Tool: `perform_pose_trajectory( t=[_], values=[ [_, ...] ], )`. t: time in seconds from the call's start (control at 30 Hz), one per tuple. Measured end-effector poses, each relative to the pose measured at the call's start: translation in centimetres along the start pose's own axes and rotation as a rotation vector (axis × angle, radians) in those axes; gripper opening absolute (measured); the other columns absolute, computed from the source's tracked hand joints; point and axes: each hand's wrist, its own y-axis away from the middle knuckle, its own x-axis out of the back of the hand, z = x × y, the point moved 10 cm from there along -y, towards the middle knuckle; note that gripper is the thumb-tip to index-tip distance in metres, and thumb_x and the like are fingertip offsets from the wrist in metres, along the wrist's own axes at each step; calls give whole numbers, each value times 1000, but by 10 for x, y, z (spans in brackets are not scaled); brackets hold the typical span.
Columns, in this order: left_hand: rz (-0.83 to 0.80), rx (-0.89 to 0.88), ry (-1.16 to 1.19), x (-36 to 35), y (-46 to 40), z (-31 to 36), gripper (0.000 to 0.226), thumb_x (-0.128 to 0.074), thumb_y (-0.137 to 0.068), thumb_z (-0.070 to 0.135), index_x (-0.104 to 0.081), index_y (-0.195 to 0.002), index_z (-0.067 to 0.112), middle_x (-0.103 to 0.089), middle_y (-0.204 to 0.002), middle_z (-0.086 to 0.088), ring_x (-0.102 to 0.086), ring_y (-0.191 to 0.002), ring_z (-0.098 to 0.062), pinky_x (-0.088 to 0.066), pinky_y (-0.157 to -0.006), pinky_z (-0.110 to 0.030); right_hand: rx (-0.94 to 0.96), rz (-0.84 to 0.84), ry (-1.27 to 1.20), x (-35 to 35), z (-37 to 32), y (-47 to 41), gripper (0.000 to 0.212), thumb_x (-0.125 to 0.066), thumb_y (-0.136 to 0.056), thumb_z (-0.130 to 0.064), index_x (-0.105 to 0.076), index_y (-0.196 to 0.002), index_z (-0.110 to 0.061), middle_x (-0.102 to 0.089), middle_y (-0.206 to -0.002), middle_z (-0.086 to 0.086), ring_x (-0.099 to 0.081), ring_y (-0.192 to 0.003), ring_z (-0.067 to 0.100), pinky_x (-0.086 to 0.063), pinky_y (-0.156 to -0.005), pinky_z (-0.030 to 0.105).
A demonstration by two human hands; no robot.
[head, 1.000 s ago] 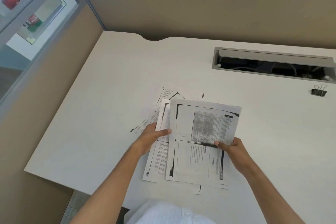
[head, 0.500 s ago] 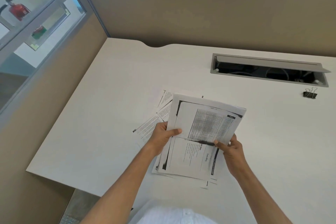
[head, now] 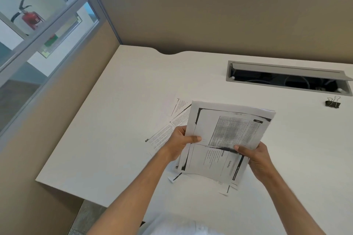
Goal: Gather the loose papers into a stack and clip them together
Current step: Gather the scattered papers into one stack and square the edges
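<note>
Roughly halfway: left hand (head: pixel 180 144) and right hand (head: pixel 256 158) both pinch the stack (head: pixel 225 139) mid-desk, loose sheets (head: pixel 172 126) left, binder clip (head: pixel 332 103) untouched far right.

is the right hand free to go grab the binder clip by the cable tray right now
Probably not yet: the right hand is gripping the paper stack. The desk between it and the binder clip looks bare, though.

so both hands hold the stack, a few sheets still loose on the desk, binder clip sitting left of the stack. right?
Not quite: the binder clip sits right of the stack, near the cable tray, as the head view shows. The rest holds: left hand and right hand hold it, and loose sheets remain on the desk.
</note>
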Motion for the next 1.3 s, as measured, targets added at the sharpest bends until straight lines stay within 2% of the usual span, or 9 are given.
perform_pose_trajectory(
  t=[0.07,0.17,0.33,0.43,0.5,0.63,0.9,1.07,1.3],
  values=[
    [-28,28,-69,-4,-6,-2,31,-72,-77,-3,-70,-106,5,-73,-106,-8,-67,-103,-21,-54,-86,-28,9,9,-8,-2,-3,0,49,-84,-59,-6,-67,-105,-4,-76,-101,10,-71,-95,30,-57,-86,46],
    [-1,56,-121,0,-18,-3,32,-71,-82,5,-66,-113,-1,-70,-114,-13,-66,-108,-24,-55,-87,-29,13,46,-36,1,1,0,35,-72,-68,4,-67,-102,-4,-77,-94,8,-72,-90,27,-59,-80,38],
    [223,91,-95,39,-40,0,35,-58,-93,32,-71,-102,1,-73,-99,-8,-68,-90,-19,-54,-75,-27,-21,115,-28,14,18,-3,28,-68,-74,13,-69,-97,-4,-77,-89,8,-74,-83,22,-59,-72,29],
    [389,63,-441,71,-52,2,31,-61,-91,38,-73,-99,11,-70,-110,-3,-61,-109,-19,-45,-90,-27,-43,130,-8,19,28,-7,29,-70,-73,11,-69,-99,-3,-77,-90,7,-73,-86,24,-60,-77,33],
    [445,19,-693,83,-58,8,31,-66,-88,36,-68,-110,16,-64,-123,-1,-55,-119,-18,-43,-97,-28,-43,144,-8,20,31,-10,33,-71,-71,10,-68,-102,-2,-77,-92,6,-73,-88,24,-59,-78,32],
    [441,37,-1070,91,-73,8,62,-68,-83,44,-47,-136,16,-45,-145,-2,-41,-133,-21,-37,-108,-38,-59,147,-12,20,35,-16,34,-67,-76,13,-66,-106,-2,-77,-95,5,-73,-91,20,-58,-80,29],
    [432,119,-1465,90,-95,-3,99,-74,-65,64,-34,-140,13,-39,-142,-8,-37,-127,-29,-36,-102,-43,-104,180,41,25,43,-31,27,-67,-77,12,-68,-101,0,-78,-88,2,-74,-84,19,-59,-72,26],
    [444,152,-1463,90,-100,-5,99,-77,-61,63,-37,-137,14,-42,-132,-9,-42,-119,-28,-39,-97,-42,-130,221,133,27,51,-36,28,-68,-79,9,-67,-104,-4,-74,-92,1,-73,-84,13,-58,-79,29],
    [458,156,-1409,91,-101,-4,87,-81,-59,59,-48,-125,12,-45,-126,-7,-44,-116,-28,-40,-94,-41,-143,237,194,25,50,-39,25,-68,-80,9,-67,-102,-3,-72,-91,5,-69,-80,14,-53,-74,28]
  ],
)
